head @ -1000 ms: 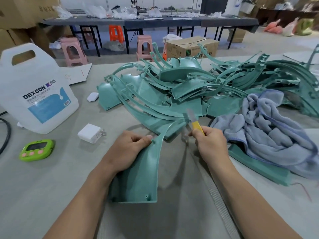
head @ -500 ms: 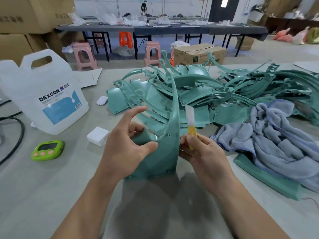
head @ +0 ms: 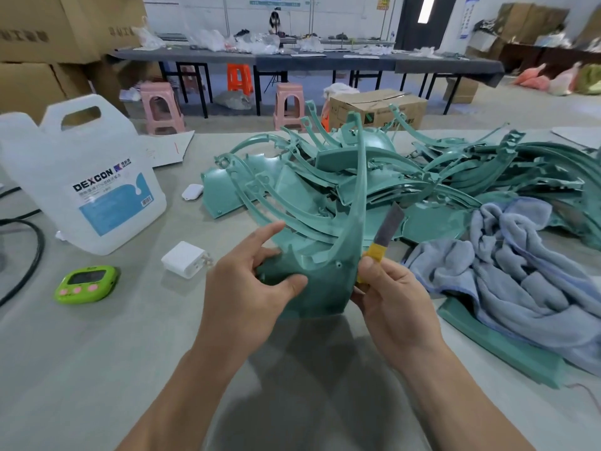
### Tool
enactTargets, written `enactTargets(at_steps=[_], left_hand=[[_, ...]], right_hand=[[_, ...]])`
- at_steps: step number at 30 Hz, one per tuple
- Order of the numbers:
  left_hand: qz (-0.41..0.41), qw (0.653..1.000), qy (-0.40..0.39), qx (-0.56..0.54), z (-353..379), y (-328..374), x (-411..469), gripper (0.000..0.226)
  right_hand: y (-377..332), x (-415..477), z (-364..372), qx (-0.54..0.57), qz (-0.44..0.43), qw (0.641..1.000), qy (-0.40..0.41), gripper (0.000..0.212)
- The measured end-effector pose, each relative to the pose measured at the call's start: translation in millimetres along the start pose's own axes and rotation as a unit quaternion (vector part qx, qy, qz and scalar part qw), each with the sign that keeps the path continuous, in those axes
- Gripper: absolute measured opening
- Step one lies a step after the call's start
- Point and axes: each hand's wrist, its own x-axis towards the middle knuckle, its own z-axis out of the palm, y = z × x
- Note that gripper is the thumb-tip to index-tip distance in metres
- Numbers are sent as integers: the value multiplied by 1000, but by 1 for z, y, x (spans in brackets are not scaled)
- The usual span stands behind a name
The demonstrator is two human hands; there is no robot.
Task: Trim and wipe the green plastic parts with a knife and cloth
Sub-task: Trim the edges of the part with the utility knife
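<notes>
Left hand (head: 250,284) grasps green part (head: 325,278) upright, thumb pressing it, index finger extended free. Right hand (head: 390,304) clenched around knife (head: 383,236), blade up beside part edge.

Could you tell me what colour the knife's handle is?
The knife handle is yellow; head view.

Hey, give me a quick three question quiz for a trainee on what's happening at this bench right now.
1. Fill in: the left hand grips a curved ____.
2. Multiple choice: the right hand holds A) scissors B) a knife C) a brush.
3. True or false: the blue cloth lies to the right of the right hand, touched by neither hand.

Key: 1 green part; 2 B; 3 true.
</notes>
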Motion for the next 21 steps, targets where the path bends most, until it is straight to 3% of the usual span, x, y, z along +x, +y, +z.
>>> enactTargets(at_steps=[5,8,10,12,14,17,19,21], left_hand=[[-1,999,19,31,4,-3,-3,87],[-46,998,32,41,12,-10,-6,76],[-117,991,5,-59,24,-18,-7,64],[-191,960,-39,-203,39,-20,-12,53],[-214,937,-42,-273,53,-16,-21,46],[-192,922,15,-337,60,-4,-27,49],[-120,958,52,-256,48,-3,-22,53],[-13,991,42,-128,26,-4,-12,52]], right_hand=[[0,5,-1,89,5,993,81,21],[-5,11,-10,206,45,961,179,11],[-6,13,-14,250,59,948,188,13],[-2,14,-14,271,75,943,178,22],[3,13,-13,271,93,946,153,35],[10,10,-13,169,114,972,116,28],[9,8,-17,10,70,986,150,19],[5,8,-28,-173,-35,965,196,26]])
